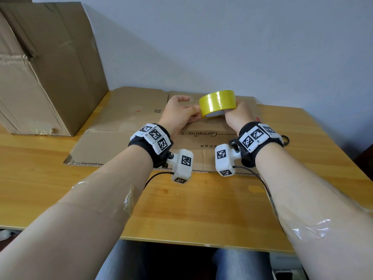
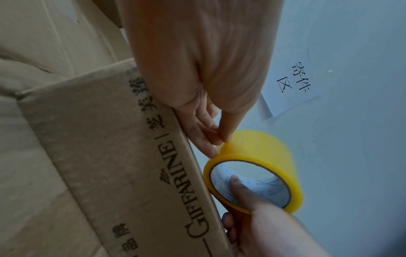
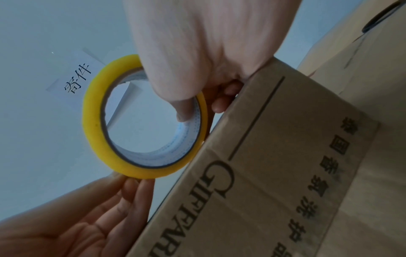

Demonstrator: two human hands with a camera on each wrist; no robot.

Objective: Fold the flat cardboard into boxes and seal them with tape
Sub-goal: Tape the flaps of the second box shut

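While the right hand (image 1: 236, 116) grips the tape (image 1: 217, 103) with its thumb hooked inside the core and its fingers curled round the outside, the left hand (image 1: 178, 114) pinches at the roll's outer edge between thumb and fingertips (image 2: 216, 139). The yellow roll is held in the air just above the flat cardboard (image 1: 129, 126), near the far end of the sheet. This cardboard lies flat on the wooden tabletop (image 1: 201, 209), printed side up, with "GIFFARINE" lettering (image 2: 189, 191) showing in both wrist views. At the left, a big upright box (image 1: 50, 73) stands on the tabletop against the wall (image 1: 222, 41). On that wall a white paper sign (image 2: 292, 81) with black characters shows behind the roll in the wrist views. Both wrists wear black bands carrying white marker blocks.
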